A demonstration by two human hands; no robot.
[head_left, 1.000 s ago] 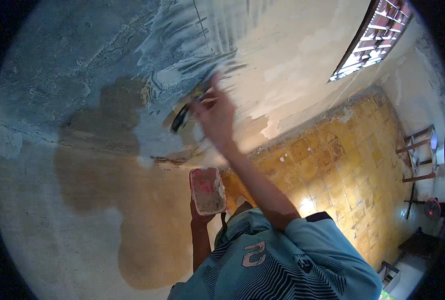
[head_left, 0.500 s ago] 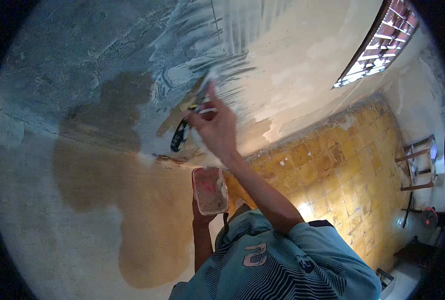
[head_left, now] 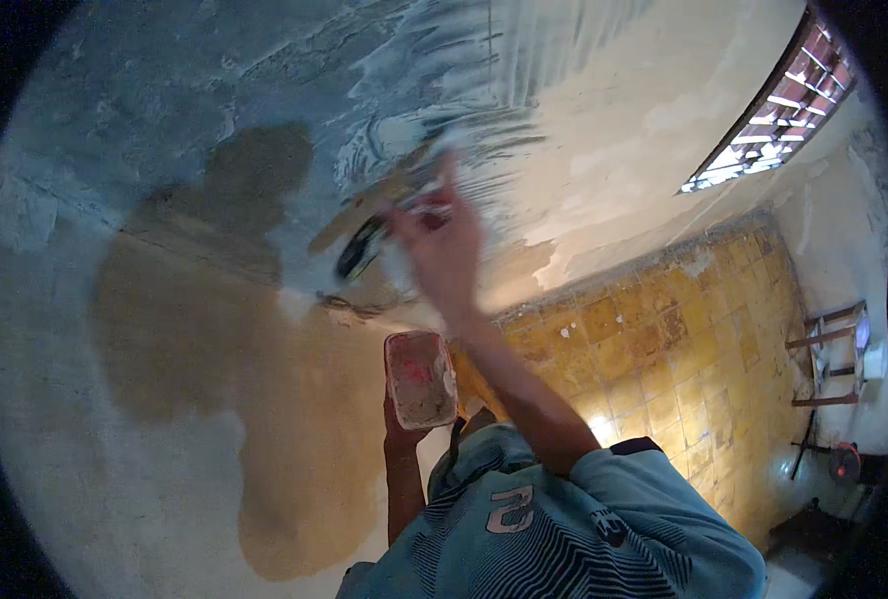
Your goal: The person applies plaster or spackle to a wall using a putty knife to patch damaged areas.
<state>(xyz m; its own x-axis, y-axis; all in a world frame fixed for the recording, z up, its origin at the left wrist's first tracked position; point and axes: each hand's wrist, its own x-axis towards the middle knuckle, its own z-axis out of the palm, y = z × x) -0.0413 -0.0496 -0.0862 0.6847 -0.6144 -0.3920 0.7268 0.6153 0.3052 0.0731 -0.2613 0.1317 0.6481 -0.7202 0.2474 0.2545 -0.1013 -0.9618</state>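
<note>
My right hand (head_left: 442, 250) is closed round a putty knife whose dark handle (head_left: 363, 248) sticks out to the lower left. Motion blurs both, and the blade end is hard to make out against the wall (head_left: 603, 120). Pale filler streaks (head_left: 379, 140) cover the rough grey plaster around the knife. Lower down, my left hand (head_left: 400, 427) holds a reddish rectangular tub (head_left: 388, 377) from below and the left side. Greyish-white paste coats the inside of the tub. Most of the left fingers are hidden behind it.
Damp-looking brown patches (head_left: 304, 479) mark the wall at left. A broken crack (head_left: 354, 305) runs along the corner above the tub. Yellow floor tiles (head_left: 653, 349) stretch to the right, with a wooden stool (head_left: 828, 344) and a fan (head_left: 843, 462) beyond. A barred window (head_left: 778, 105) is at upper right.
My right hand and the putty knife have shifted slightly right over the streaked filler, with the handle tilting a little. The tub in my left hand stays nearly in place.
</note>
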